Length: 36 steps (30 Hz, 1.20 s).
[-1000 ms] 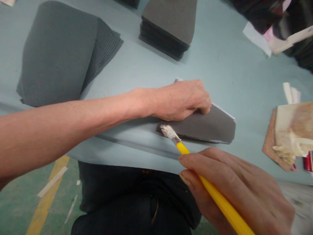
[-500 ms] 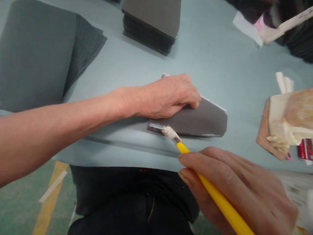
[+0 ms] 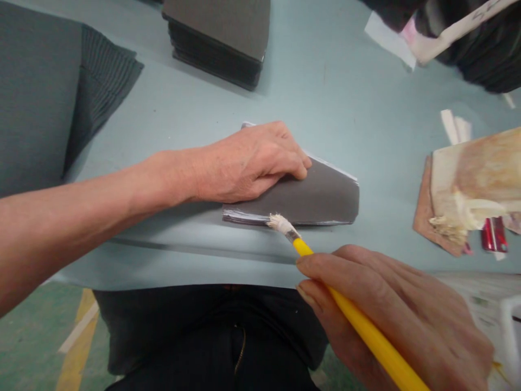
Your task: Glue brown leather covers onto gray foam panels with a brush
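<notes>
A thin stack of dark grey sheets (image 3: 325,193) lies flat on the table, with white smears along its near and far edges. My left hand (image 3: 260,163) presses on top of this stack with curled fingers, and its fingertips are partly hidden. Between the thumb and fingers of my right hand (image 3: 399,315) is a yellow-handled paintbrush (image 3: 303,247). The brush's bristles, coated in something whitish, touch the near edge of the stack around its middle. White coating shows on that edge to the left of the bristles.
A thick block of dark sheets (image 3: 220,41) stands at the back. Fanned grey-green pieces (image 3: 40,98) lie at left. To the right are a stained cream-coloured container (image 3: 480,168), a brown board (image 3: 423,217) and a red object (image 3: 494,235). Black items (image 3: 484,60) lie at back right.
The brush has moved rightward along the stack's near edge, leaving more white coating on it. My left hand still holds the stack. The whole view has shifted somewhat to the right.
</notes>
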### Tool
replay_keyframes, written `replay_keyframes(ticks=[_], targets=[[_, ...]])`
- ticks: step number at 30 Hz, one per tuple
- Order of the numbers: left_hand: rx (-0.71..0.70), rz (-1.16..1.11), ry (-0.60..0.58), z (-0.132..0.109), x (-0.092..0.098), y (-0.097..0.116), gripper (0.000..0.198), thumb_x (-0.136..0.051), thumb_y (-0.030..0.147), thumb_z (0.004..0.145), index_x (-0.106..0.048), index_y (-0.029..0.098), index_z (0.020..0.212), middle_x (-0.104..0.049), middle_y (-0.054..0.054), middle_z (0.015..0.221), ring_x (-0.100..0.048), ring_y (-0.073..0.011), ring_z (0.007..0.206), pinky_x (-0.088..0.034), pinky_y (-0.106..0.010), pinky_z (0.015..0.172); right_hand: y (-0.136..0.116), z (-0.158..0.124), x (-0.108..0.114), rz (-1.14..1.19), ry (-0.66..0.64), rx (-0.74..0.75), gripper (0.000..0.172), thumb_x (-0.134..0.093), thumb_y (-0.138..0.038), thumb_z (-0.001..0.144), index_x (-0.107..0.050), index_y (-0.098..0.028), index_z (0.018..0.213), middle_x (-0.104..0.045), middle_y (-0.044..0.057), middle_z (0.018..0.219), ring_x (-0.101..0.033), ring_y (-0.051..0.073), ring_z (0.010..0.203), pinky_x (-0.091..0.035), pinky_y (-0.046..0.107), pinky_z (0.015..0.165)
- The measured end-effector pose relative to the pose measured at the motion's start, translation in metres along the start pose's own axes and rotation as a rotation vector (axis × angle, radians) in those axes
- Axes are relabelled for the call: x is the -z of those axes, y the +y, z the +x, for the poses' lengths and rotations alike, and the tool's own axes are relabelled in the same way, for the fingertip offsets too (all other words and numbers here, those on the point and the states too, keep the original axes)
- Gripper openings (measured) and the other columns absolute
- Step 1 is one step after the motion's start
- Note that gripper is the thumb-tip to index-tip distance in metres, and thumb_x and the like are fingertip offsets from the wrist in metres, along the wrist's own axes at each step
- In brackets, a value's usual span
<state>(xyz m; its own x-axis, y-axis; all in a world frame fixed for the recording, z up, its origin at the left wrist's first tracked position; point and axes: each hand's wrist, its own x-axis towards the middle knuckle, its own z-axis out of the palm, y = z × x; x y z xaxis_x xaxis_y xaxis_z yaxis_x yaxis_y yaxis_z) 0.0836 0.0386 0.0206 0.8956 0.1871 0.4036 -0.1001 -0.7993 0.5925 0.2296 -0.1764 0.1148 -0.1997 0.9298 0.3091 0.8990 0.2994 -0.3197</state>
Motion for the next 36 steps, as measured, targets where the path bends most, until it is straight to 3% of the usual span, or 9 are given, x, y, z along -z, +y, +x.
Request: replay_keyframes(ticks=[3, 13, 17, 20, 25, 31, 36], targets=[[-0.029, -0.025, -0.082, 0.001, 0.005, 0.000, 0.040, -0.037, 0.029, 0.111, -0.077, 0.028, 0.117, -0.080, -0.006, 0.130, -0.073, -0.0278, 0.125, -0.050, -0.052, 0.117, 0.006, -0.005, -0.001, 0.009, 0.015, -0.020, 0.014, -0.061, -0.033, 0.108, -0.073, -0.025, 0.108, -0.071, 0.002, 0.075, -0.067, 0.015, 0.060, -0.051, 0.027, 0.058], [0.002, -0.051, -0.082, 0.003, 0.010, 0.005, 0.040, -0.043, 0.024, 0.109, -0.079, 0.031, 0.124, -0.079, -0.004, 0.139, -0.073, -0.0293, 0.130, -0.050, -0.055, 0.119, 0.019, -0.011, 0.010, 0.013, 0.000, -0.079, 0.009, -0.065, -0.029, 0.106, -0.073, -0.024, 0.108, -0.076, 0.003, 0.083, -0.071, 0.016, 0.065, -0.053, 0.028, 0.061], [-0.023, 0.016, -0.098, 0.005, 0.012, 0.005, 0.041, -0.040, 0.024, 0.110, -0.077, 0.024, 0.125, -0.078, -0.005, 0.142, -0.073, -0.0278, 0.128, -0.051, -0.053, 0.120, 0.020, -0.007, 0.015, -0.052, -0.054, -0.097, 0.005, -0.067, -0.022, 0.105, -0.072, -0.022, 0.105, -0.076, 0.002, 0.082, -0.071, 0.015, 0.066, -0.054, 0.026, 0.066], [-0.039, 0.045, -0.102, 0.005, 0.013, 0.004, 0.039, -0.040, 0.024, 0.111, -0.075, 0.019, 0.125, -0.079, -0.006, 0.141, -0.074, -0.0272, 0.128, -0.053, -0.052, 0.118, 0.026, -0.011, 0.014, -0.053, 0.007, -0.067, 0.014, -0.061, -0.030, 0.109, -0.072, -0.024, 0.104, -0.074, 0.001, 0.079, -0.068, 0.014, 0.063, -0.052, 0.026, 0.062], [-0.038, 0.077, -0.083, 0.003, 0.012, 0.004, 0.040, -0.038, 0.025, 0.112, -0.076, 0.028, 0.126, -0.078, -0.002, 0.143, -0.074, -0.0240, 0.126, -0.055, -0.046, 0.118, 0.034, -0.016, 0.013, -0.055, -0.001, -0.088, 0.024, -0.055, -0.038, 0.112, -0.073, -0.025, 0.102, -0.073, 0.001, 0.076, -0.066, 0.014, 0.060, -0.051, 0.027, 0.059], [-0.010, 0.074, -0.069, 0.003, 0.011, 0.005, 0.043, -0.037, 0.029, 0.114, -0.079, 0.029, 0.124, -0.078, -0.004, 0.142, -0.076, -0.0255, 0.126, -0.055, -0.044, 0.121, 0.037, -0.008, 0.025, -0.057, 0.054, -0.075, 0.004, -0.069, -0.024, 0.106, -0.070, -0.022, 0.102, -0.073, -0.004, 0.073, -0.063, 0.009, 0.056, -0.051, 0.022, 0.058], [0.047, 0.052, -0.057, 0.004, 0.012, 0.004, 0.043, -0.040, 0.043, 0.114, -0.080, 0.033, 0.123, -0.079, 0.000, 0.139, -0.077, -0.0268, 0.124, -0.059, -0.045, 0.118, 0.045, -0.010, 0.031, -0.069, 0.027, -0.089, 0.007, -0.070, -0.027, 0.105, -0.072, -0.022, 0.101, -0.075, -0.003, 0.075, -0.064, 0.009, 0.055, -0.051, 0.023, 0.055]])
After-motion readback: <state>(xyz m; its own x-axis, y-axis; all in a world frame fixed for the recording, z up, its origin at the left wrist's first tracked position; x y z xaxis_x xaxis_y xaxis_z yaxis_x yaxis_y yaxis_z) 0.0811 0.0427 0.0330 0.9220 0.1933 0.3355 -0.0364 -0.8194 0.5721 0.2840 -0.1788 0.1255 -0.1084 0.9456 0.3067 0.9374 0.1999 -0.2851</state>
